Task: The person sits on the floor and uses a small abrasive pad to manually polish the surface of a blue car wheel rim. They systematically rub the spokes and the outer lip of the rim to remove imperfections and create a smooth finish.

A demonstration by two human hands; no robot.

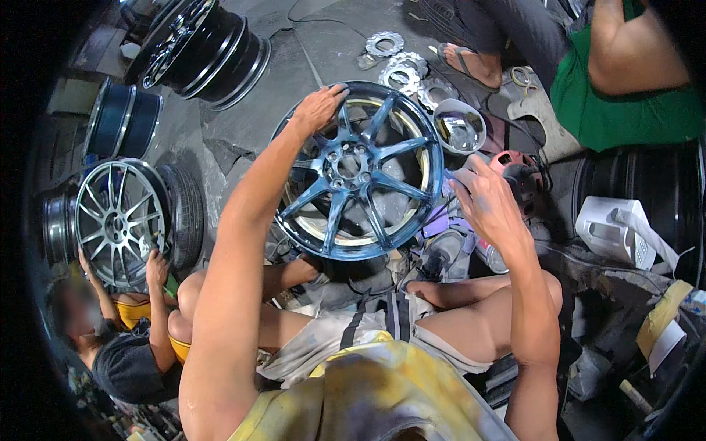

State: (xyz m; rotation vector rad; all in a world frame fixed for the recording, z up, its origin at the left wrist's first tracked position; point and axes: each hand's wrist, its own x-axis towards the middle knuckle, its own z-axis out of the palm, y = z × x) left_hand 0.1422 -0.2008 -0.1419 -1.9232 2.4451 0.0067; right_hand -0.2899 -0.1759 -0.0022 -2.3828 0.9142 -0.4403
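Note:
A blue multi-spoke alloy wheel rim [360, 173] stands tilted between my knees, its face toward me. My left hand [320, 106] grips the rim's upper left edge. My right hand [482, 198] is pinched at the rim's right edge, fingers closed on something small that I cannot make out. My bare legs and grey shorts lie below the rim.
A person at lower left holds a silver spoked rim [114, 220]. Dark rims [209, 48] are stacked at the back left. Another person in green [625, 103] sits at the back right. Metal discs [401, 70], a shiny bowl [460, 126], a red power tool [518, 173] and a white container [614, 231] lie around.

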